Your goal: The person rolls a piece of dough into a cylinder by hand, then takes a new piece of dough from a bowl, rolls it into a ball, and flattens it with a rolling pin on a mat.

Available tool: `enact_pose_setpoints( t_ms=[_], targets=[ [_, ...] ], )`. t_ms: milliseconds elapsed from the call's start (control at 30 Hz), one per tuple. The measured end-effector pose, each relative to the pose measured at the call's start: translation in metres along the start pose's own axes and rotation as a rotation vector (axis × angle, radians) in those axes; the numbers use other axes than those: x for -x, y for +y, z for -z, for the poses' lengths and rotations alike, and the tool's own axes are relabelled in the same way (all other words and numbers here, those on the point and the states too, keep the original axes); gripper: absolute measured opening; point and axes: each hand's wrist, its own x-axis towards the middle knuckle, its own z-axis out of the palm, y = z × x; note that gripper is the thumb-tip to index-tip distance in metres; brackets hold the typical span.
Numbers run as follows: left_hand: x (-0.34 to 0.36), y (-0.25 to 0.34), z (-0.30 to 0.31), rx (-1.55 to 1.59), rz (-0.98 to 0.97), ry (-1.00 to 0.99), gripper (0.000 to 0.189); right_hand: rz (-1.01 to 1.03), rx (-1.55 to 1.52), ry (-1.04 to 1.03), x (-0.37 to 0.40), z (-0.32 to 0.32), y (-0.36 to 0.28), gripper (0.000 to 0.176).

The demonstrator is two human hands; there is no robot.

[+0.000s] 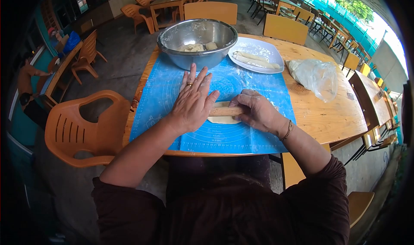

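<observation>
A wooden rolling pin lies across a flattened piece of pale dough on the floured blue mat. The fingers of my right hand wrap round the pin's right end. My left hand is spread, its fingers pointing away from me and its palm side by the pin's left end. Just beyond my left fingertips stands a metal bowl with dough inside. Right of the bowl, a white plate holds rolled pieces of dough.
A clear plastic bag lies on the wooden table at the right. An orange chair stands close to the table's left side. Other tables and chairs fill the background. Another person is at a table far left.
</observation>
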Motion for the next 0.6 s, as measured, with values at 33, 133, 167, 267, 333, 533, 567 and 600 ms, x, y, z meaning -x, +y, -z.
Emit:
enact_pose_setpoints(
  t_ms=[33,133,167,267,333,533,567,600],
  targets=[
    [0.001,-0.002,-0.005,-0.003,0.085,-0.097,0.06,-0.012,-0.02,-0.005,-0.001,0.0,0.002,0.035],
    [0.004,0.001,-0.012,-0.068,0.179,-0.222,0.063,-0.029,-0.041,-0.051,0.001,0.001,0.002,0.033],
    [0.006,0.003,-0.014,-0.129,0.185,-0.253,0.064,-0.033,-0.044,-0.053,0.002,0.003,0.001,0.033],
    [0.013,0.003,-0.02,-0.196,0.181,-0.222,0.07,-0.149,-0.002,-0.07,0.007,0.003,0.0,0.037],
    [0.014,0.005,-0.02,-0.215,0.221,-0.241,0.069,-0.372,0.147,0.115,0.009,-0.008,0.002,0.06],
    [-0.006,0.001,-0.016,-0.169,0.396,-0.358,0.067,-0.466,0.478,0.015,-0.008,-0.009,0.008,0.071],
    [-0.011,-0.001,-0.015,-0.164,0.433,-0.396,0.067,-0.467,0.478,0.017,-0.011,-0.008,0.01,0.071],
    [-0.015,-0.003,-0.016,-0.165,0.432,-0.397,0.067,-0.471,0.483,-0.006,-0.014,-0.009,0.012,0.071]
  ],
)
